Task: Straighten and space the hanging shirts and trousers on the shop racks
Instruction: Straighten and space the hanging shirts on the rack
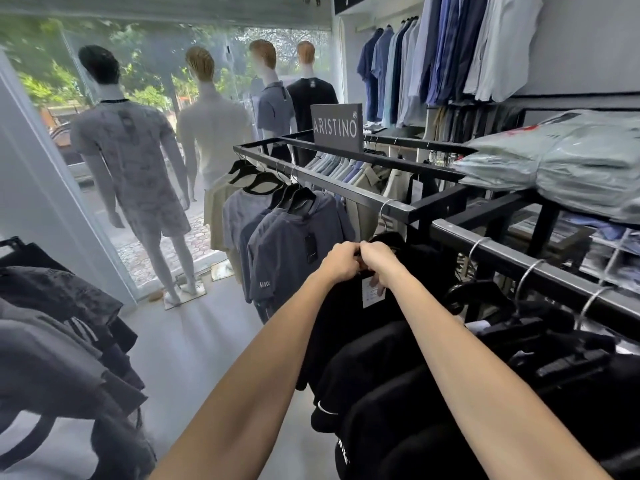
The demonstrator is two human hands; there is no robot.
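The pale grey floor runs open from the near side to the glass shopfront. It is hemmed on the left by a crowd of dark grey hanging garments and on the right by the black metal rack rail.

Both bare arms reach along that rail's edge. The left hand and the right hand meet, touching, at the collar of the black shirt. It hangs at the far end of the row of black clothes under the rail. Both sets of fingers are curled tight on its top. The knuckles cover the spot, so I cannot tell whether they clasp cloth or hanger.

A white paper tag peeks out below the right hand, its print unreadable. Just beyond hang grey-blue Nike shirts, close-packed on the far black frame rack. A grey ARISTINO sign stands on that frame.

Pale green bagged clothes lie stacked on the rack top at the right, cut off by the picture's edge. The nearest black garments run out of view at the bottom.
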